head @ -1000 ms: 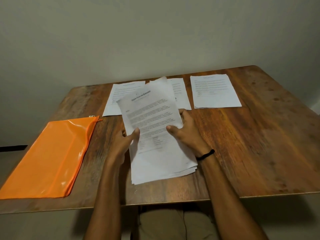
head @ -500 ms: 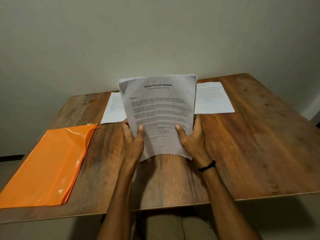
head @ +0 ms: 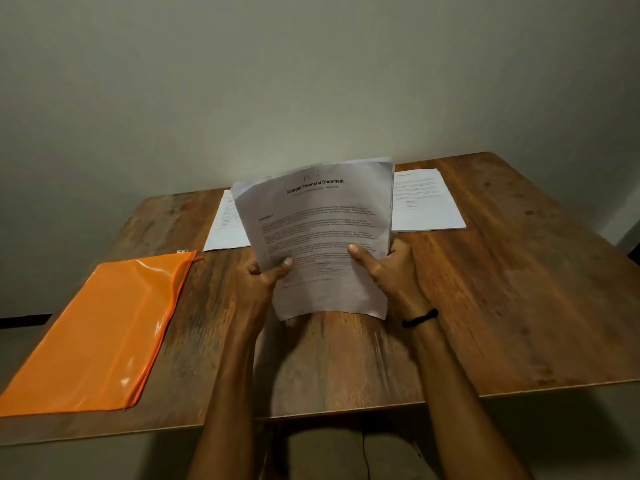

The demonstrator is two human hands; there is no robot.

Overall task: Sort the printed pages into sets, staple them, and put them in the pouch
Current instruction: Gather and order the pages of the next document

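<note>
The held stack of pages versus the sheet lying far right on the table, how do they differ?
The held stack stands upright; the far-right sheet lies flat on the table. The left hand and right hand hold the stack; nothing touches the sheet. Both are white printed paper.

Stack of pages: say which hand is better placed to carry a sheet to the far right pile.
Right, probably. The right hand grips the right edge of the stack, nearest that pile; the left hand holds the opposite edge and would cross over.
</note>
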